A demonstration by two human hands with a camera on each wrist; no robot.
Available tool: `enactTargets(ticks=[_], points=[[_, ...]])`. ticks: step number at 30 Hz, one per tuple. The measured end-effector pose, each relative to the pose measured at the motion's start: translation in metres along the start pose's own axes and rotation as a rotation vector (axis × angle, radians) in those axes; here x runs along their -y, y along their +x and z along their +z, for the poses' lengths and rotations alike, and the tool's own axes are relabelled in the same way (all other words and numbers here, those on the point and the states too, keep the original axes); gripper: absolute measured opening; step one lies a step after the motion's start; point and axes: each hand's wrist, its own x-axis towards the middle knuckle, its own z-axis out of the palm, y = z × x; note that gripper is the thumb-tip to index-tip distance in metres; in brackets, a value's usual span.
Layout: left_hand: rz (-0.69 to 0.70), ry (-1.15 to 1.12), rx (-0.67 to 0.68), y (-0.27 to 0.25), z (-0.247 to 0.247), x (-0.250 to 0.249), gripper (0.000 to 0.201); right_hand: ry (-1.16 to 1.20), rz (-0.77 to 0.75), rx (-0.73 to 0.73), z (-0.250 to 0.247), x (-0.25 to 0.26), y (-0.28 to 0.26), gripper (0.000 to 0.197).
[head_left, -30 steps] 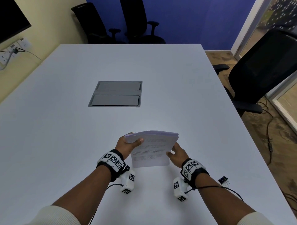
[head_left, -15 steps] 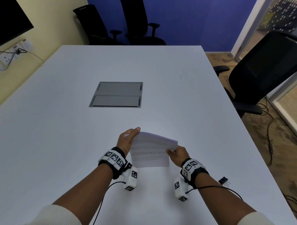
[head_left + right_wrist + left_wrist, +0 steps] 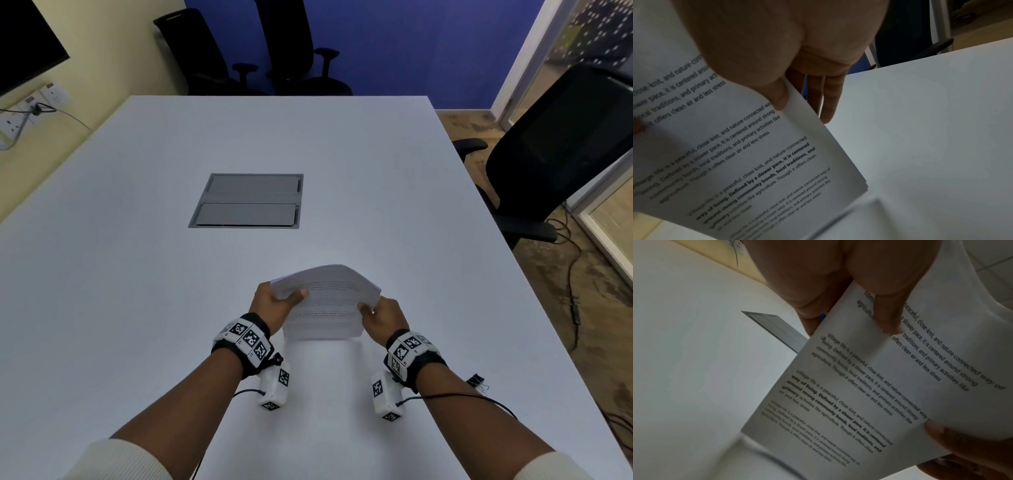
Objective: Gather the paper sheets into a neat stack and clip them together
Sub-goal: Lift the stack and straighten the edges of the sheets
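the big white desk (image 3: 137, 274) has a grey lid (image 3: 248, 200) set in its middle. a black chair (image 3: 565, 147) stands at the right side. the paper sheets (image 3: 325, 305) stand on their bottom edge near the person. the left hand (image 3: 274, 305) grips the left side and the right hand (image 3: 385, 317) grips the right side. a small black clip (image 3: 476, 379) lies on the desk beside the right arm.

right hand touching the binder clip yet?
Apart. Head view: the right hand grips the paper stack; the binder clip lies on the table beside the forearm, behind the wrist.
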Motion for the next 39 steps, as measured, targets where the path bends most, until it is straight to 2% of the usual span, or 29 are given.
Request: enactTargets(ticks=[6, 11, 16, 19, 25, 32, 34, 36, 37, 39], points=[[0.015, -0.02, 0.003, 0.001, 0.003, 0.003, 0.015, -0.041, -0.011, 0.033, -0.009, 0.003, -0.004, 0.03], [-0.048, 0.044, 0.077, -0.003, 0.001, 0.019, 0.028, -0.137, -0.006, 0.142, -0.006, -0.004, -0.007, 0.028], [-0.051, 0.094, -0.022, 0.0, 0.001, 0.019, 0.025, -0.125, 0.009, 0.078, -0.007, -0.001, -0.005, 0.023], [-0.055, 0.05, -0.015, 0.001, 0.0, 0.015, 0.017, -0.114, -0.012, 0.064, -0.01, 0.001, -0.002, 0.021], [-0.099, 0.082, 0.038, -0.001, -0.005, 0.025, 0.038, -0.185, -0.006, 0.197, -0.006, -0.009, -0.003, 0.03], [-0.113, 0.112, -0.005, -0.001, -0.005, 0.024, 0.036, -0.125, -0.017, 0.143, -0.007, -0.006, -0.004, 0.026], [-0.124, 0.118, -0.024, 0.0, -0.005, 0.025, 0.03, -0.118, -0.023, 0.122, -0.01, -0.005, -0.005, 0.021], [-0.121, 0.119, -0.053, 0.001, -0.005, 0.025, 0.025, -0.08, -0.024, 0.07, -0.013, -0.004, -0.005, 0.025], [-0.124, 0.113, -0.078, 0.002, -0.006, 0.025, 0.028, -0.04, -0.023, 0.04, -0.015, -0.004, -0.003, 0.025], [-0.155, 0.105, -0.123, 0.004, -0.007, 0.027, 0.049, 0.044, -0.017, -0.019, -0.019, -0.006, -0.001, 0.022]])
